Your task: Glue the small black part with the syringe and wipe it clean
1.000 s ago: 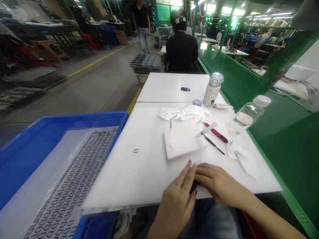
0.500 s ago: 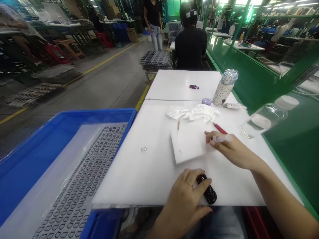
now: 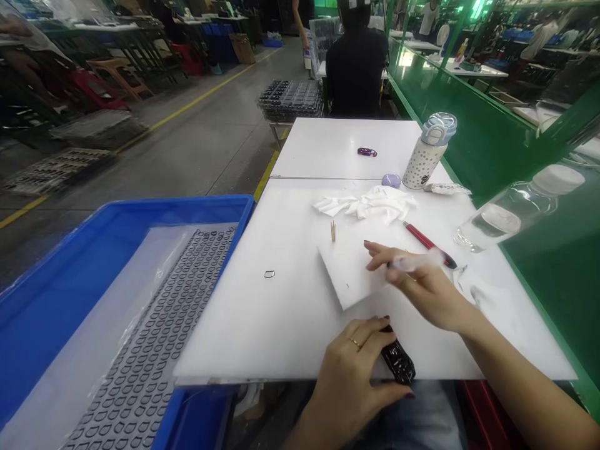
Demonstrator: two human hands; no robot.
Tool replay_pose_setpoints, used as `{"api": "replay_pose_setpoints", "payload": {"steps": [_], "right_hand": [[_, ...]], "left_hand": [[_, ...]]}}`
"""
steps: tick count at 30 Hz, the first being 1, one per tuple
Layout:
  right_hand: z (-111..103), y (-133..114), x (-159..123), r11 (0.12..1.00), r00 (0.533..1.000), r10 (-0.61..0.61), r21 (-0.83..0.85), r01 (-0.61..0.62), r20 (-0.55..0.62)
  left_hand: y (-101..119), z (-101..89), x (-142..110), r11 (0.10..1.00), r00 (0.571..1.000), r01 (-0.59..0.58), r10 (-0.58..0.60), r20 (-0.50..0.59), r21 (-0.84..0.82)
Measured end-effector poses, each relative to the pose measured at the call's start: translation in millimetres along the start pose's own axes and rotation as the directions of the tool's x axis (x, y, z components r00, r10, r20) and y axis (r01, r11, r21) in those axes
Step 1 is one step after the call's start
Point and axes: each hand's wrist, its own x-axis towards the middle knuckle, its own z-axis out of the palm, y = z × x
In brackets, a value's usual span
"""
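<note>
My left hand [image 3: 356,362] grips a glossy black plastic piece [image 3: 398,361] at the table's front edge, fingers on its top end and thumb by its lower end. Over the right side of a white foam sheet [image 3: 349,265], my right hand [image 3: 417,278] holds a translucent whitish tube [image 3: 415,260] like a pen, its far end blurred. The fingertips of that hand point left across the sheet. A tiny dark sliver [image 3: 347,285] lies on the sheet, and a few wooden sticks [image 3: 333,231] stand at its far edge.
Left of the white table [image 3: 234,337], a blue bin [image 3: 178,209] holds a sheet with rows of small dark rings. One loose ring [image 3: 269,274] lies on the table. Crumpled tissue [image 3: 370,203], a red pen [image 3: 429,244], a flask [image 3: 426,156] and a clear bottle [image 3: 510,212] are behind.
My right hand has moved left over the foam sheet, uncovering more of the red pen. The sheet has turned slightly. My left hand has shifted a little right with the black piece.
</note>
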Motion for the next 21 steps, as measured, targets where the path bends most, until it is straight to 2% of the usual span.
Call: {"api": "replay_pose_setpoints", "payload": {"steps": [3,5,7,9,12,13,15,17,19,20,21], "right_hand": [[-4.6,1.3,0.2,0.997,0.996,-0.032,-0.064,0.038,0.086],[-11.4,-0.2,-1.6,0.999,0.995,-0.018,0.029,0.015,0.099],[-18.3,-3.6,-8.5,0.991,1.000,0.005,0.131,-0.007,0.015],[-20.2,-6.3,-21.0,0.981,0.990,-0.004,0.191,0.031,-0.140],[-8.6,-1.5,-42.9,0.954,0.953,-0.011,0.284,0.101,-0.303],[-2.1,2.5,-49.0,0.946,0.952,0.020,0.313,0.081,-0.305],[10.7,11.5,-57.5,0.935,0.969,0.117,0.354,-0.033,-0.218],[20.0,17.9,-61.3,0.903,0.981,0.130,0.426,-0.057,-0.144],[24.9,19.7,-61.8,0.859,0.976,0.043,0.506,0.073,-0.213],[26.4,19.2,-61.2,0.855,0.958,0.034,0.504,0.119,-0.284],[27.5,18.3,-60.4,0.872,0.939,0.062,0.476,0.113,-0.338]], "left_hand": [[0.4,0.7,-4.6,0.999,0.997,0.037,-0.038,-0.061,-0.013],[1.1,1.3,-6.4,0.998,0.995,0.057,-0.059,-0.084,-0.026],[1.1,0.5,-6.8,0.998,0.995,0.052,-0.056,-0.086,-0.041],[0.2,-1.9,-6.1,0.997,0.996,0.042,-0.047,-0.073,-0.067],[-1.9,-6.0,-4.4,0.992,0.997,0.052,-0.057,-0.045,-0.112],[-2.5,-7.1,-3.8,0.990,0.997,0.062,-0.068,-0.040,-0.123],[-3.3,-8.6,-2.9,0.988,0.996,0.081,-0.086,-0.035,-0.135],[-3.7,-9.7,-2.3,0.987,0.995,0.084,-0.090,-0.036,-0.138],[-3.7,-10.9,-2.1,0.986,0.995,0.084,-0.089,-0.032,-0.141],[-3.5,-11.5,-2.1,0.985,0.995,0.086,-0.091,-0.031,-0.147],[-3.3,-12.0,-2.0,0.984,0.995,0.088,-0.094,-0.032,-0.152]]}}
